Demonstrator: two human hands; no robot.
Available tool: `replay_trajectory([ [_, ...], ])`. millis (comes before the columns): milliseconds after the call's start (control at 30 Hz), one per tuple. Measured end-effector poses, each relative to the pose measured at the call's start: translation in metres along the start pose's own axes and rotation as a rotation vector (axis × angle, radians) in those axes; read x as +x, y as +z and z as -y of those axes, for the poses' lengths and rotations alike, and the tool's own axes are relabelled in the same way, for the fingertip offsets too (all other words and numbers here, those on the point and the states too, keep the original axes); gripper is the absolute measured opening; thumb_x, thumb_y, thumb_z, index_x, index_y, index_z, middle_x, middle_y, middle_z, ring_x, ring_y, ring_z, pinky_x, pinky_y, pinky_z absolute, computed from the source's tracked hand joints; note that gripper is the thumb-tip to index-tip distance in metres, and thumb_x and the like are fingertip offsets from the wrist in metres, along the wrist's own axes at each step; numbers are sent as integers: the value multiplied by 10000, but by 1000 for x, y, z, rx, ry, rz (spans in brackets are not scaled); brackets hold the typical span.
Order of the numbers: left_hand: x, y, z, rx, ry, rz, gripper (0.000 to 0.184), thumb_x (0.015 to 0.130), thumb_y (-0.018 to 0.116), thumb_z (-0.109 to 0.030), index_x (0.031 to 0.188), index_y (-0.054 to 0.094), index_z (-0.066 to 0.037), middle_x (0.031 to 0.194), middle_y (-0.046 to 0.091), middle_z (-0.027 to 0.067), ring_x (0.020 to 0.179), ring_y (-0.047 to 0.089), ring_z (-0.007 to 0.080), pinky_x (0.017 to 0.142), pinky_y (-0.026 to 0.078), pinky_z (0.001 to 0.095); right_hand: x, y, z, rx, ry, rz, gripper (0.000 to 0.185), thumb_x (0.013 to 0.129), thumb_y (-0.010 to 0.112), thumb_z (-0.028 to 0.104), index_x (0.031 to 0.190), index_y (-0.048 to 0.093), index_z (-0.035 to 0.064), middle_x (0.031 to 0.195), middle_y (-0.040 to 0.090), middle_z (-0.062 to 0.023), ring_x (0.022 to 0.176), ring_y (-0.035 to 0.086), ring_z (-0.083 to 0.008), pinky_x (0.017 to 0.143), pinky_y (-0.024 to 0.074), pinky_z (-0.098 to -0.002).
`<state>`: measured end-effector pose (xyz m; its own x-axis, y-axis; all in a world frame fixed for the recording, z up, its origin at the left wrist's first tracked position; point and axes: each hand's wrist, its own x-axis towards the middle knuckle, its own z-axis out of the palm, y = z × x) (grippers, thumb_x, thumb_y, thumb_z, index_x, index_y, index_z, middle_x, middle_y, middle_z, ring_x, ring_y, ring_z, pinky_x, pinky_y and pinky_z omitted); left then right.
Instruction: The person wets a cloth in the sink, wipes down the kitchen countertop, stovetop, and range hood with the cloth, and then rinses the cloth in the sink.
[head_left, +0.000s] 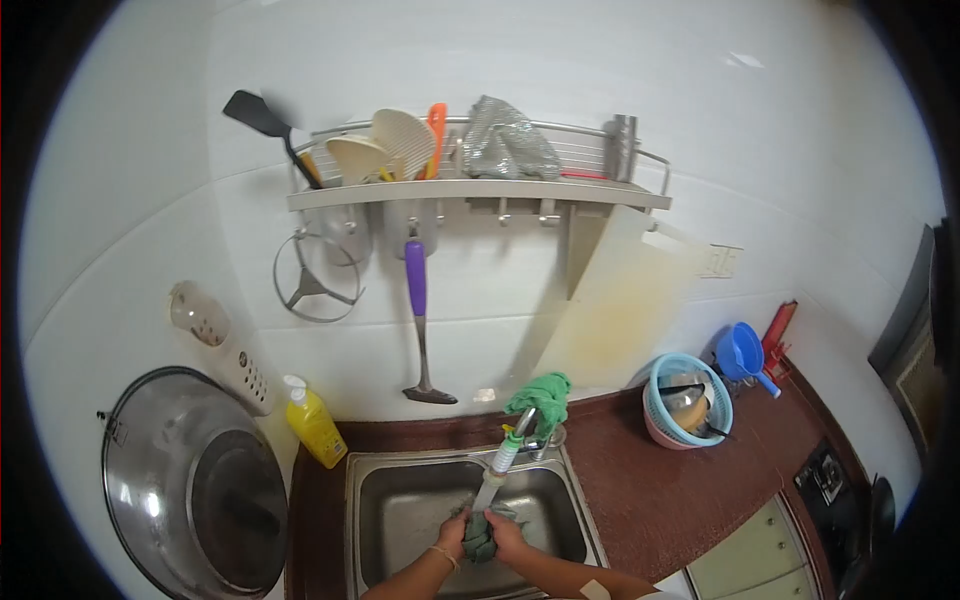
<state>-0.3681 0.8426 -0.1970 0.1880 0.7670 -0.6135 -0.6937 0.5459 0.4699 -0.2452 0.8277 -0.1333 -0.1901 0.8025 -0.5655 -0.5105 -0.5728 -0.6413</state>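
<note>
My left hand (453,535) and my right hand (509,537) are both closed on a dark grey-green cloth (480,543), bunched between them. They hold it low inside the steel sink (378,545), right under the tap (508,452). A pale column reaches from the tap's extension down to the cloth; it looks like running water. Over the top of the tap hangs a bright green cloth (546,398). My fingertips are partly hidden by the cloth's folds.
A yellow soap bottle (315,428) stands left of the sink, near a large steel basin (190,490). Rightward on the brown counter (640,500) is a blue basket (657,408) with dishes. Above hang a purple-handled spatula (416,285) and a cutting board (620,300) under a rack (480,190).
</note>
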Motion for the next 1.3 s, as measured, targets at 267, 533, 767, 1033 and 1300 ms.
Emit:
replay_trajectory([
  [267,-31,16,-22,-104,-123,97,399,1006,414,-403,1190,597,-99,1078,664,94,1045,625,253,961,478,389,26,-4,6,302,177,69,324,953,495,233,1168,570,3,1108,633,-130,1009,626,-295,938,486,-452],
  [533,-26,16,-23,-24,-229,29,347,975,496,-393,1035,642,-84,978,685,72,865,656,226,846,528,401,34,-6,-14,128,267,11,327,974,462,269,1170,572,31,1121,636,-129,1033,614,-307,972,464,-453],
  [767,-67,9,-103,70,399,-270,201,925,588,-276,992,626,-90,918,641,32,867,603,144,791,492,300,17,-22,5,212,222,10,394,988,416,318,1216,529,18,1200,596,-180,1154,542,-360,1054,375,-511],
  [1033,-92,50,-273,-518,938,-143,328,960,548,-348,1016,533,-25,862,595,99,807,606,234,783,535,375,1,-18,2,251,303,99,467,984,416,391,1234,514,9,1268,556,-187,1208,496,-373,1083,331,-524],
  [1300,-87,43,-379,-532,809,-234,492,960,476,-494,843,564,-25,671,579,55,540,524,169,498,478,282,-19,-27,8,231,292,42,482,984,427,407,1255,509,16,1300,544,-169,1219,495,-361,1083,338,-514],
])
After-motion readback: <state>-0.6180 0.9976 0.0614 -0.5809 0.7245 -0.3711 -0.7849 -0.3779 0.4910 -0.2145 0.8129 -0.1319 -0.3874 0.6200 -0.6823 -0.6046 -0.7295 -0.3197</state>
